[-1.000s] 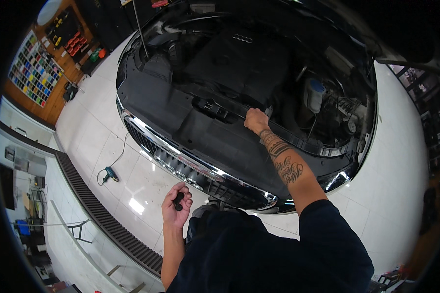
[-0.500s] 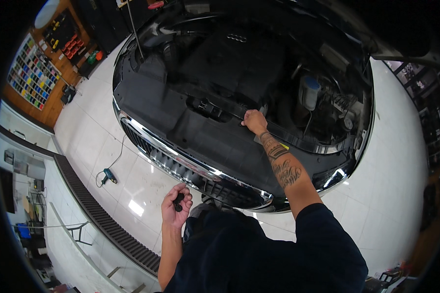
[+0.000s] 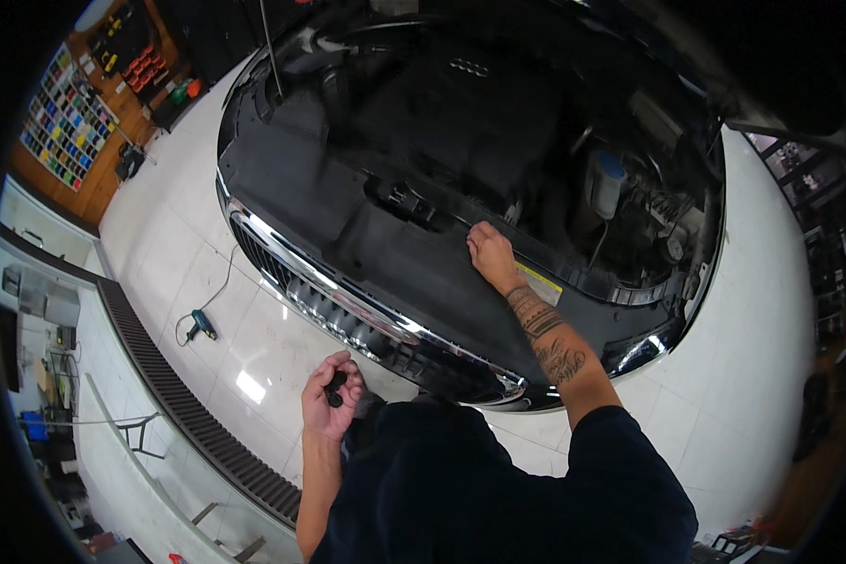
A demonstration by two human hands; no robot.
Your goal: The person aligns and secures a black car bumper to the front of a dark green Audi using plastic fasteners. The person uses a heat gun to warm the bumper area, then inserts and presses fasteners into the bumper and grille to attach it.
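Note:
My left hand is below the grille at the lower middle, palm up, fingers curled round several small black round pieces. My right hand reaches onto the black front panel of a car with its bonnet up. Its fingers are bent against the panel's inner edge, just right of the latch opening; I cannot make out what is between the fingertips. Behind it lies the engine cover, with a capped white reservoir to the right. A yellow label shows beside my right wrist.
A corded heat-gun-like tool lies on the tiled floor at left, near a dark drain grate. A wooden wall holds colour samples and tools. A prop rod rises at the car's back left; a white bench is lower left.
My right hand has shifted slightly back toward me, uncovering more of the yellow label beside the wrist. My left hand has moved a little left, still curled round the black pieces.

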